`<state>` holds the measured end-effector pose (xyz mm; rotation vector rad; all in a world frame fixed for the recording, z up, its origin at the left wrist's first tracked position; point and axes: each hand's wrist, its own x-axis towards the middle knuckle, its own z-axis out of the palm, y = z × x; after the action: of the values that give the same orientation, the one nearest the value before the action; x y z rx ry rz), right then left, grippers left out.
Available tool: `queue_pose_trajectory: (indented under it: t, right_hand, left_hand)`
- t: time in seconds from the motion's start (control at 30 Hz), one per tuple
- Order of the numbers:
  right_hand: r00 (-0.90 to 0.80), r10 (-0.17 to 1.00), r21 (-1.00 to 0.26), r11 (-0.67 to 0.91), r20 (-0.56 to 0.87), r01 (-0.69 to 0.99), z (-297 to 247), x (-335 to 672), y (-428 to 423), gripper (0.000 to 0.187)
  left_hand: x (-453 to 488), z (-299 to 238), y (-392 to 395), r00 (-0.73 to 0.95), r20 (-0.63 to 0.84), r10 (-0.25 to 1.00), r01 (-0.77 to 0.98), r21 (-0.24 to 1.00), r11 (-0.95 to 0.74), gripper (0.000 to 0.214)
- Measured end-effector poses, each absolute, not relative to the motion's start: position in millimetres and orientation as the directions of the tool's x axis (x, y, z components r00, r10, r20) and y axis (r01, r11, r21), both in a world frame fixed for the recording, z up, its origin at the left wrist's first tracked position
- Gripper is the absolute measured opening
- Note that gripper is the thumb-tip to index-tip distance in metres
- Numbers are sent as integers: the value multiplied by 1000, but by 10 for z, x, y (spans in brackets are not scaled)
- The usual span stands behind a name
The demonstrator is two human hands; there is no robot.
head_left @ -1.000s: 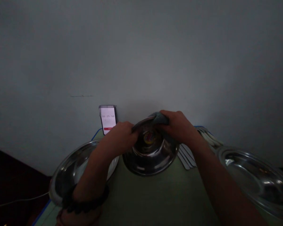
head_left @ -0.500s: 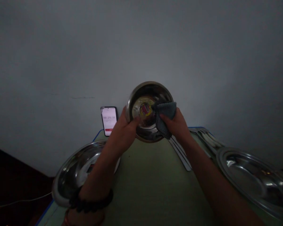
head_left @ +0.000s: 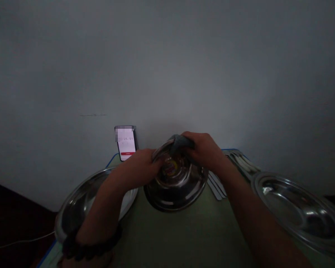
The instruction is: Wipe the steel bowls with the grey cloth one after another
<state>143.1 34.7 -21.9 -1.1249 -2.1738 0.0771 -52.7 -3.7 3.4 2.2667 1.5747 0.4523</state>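
A shiny metal bowl [head_left: 173, 195] with a round yellow and red sticker at its centre is held tilted above the table. My left hand [head_left: 141, 165] grips its left rim, the thumb reaching over the inside. At the far rim, my right hand [head_left: 202, 150] is closed on a grey cloth [head_left: 180, 142], which is pressed over the bowl's upper edge. The fingers of my right hand are partly hidden behind the cloth and the rim.
On the left stands a larger metal basin [head_left: 72, 208]. A phone [head_left: 126, 145] showing a timer leans on the wall [head_left: 167, 67]. Several long metal utensils [head_left: 216, 186] lie behind my right arm. Oval metal trays [head_left: 290, 212] and pale-handled cutlery [head_left: 244, 162] are on the right.
The bowl has come lower and nearer, and its tilt has changed. My right hand with the cloth has shifted from the bowl's inner right side to its far rim.
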Motion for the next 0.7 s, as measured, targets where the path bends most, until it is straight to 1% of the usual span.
queue_pose_trajectory:
  t: [0.13,0.23,0.33,0.4,0.5,0.57,0.63,0.7]
  right_hand:
    - [-334,724,-261,575,604,775,-254,1341,339,20]
    - [-254,717,-288,541,649,790,-286,1350,370,18]
    - [-144,710,-397,536,689,745,-341,1390,434,20]
    - [-29,731,-514,507,682,692,-389,1405,486,24]
    - [119,799,-707,438,589,556,-457,1408,563,30]
    - [155,841,-799,412,518,438,-487,1421,605,33]
    - [157,861,-839,405,484,362,-497,1459,632,32]
    - [126,866,-829,407,484,384,-482,1513,636,29]
  left_hand:
    - [-517,61,-51,325,82,942,819,473,-323,37]
    - [-506,98,-75,331,137,934,802,480,-355,36]
    - [-522,115,-71,293,195,936,803,480,-352,35]
    - [-557,110,-45,227,210,951,810,502,-304,36]
    - [-614,80,10,91,274,958,782,576,-239,38]
    - [-631,51,42,44,345,937,719,640,-270,41]
    - [-630,30,61,55,393,918,655,680,-330,43]
    - [-624,26,62,91,369,925,638,692,-339,43]
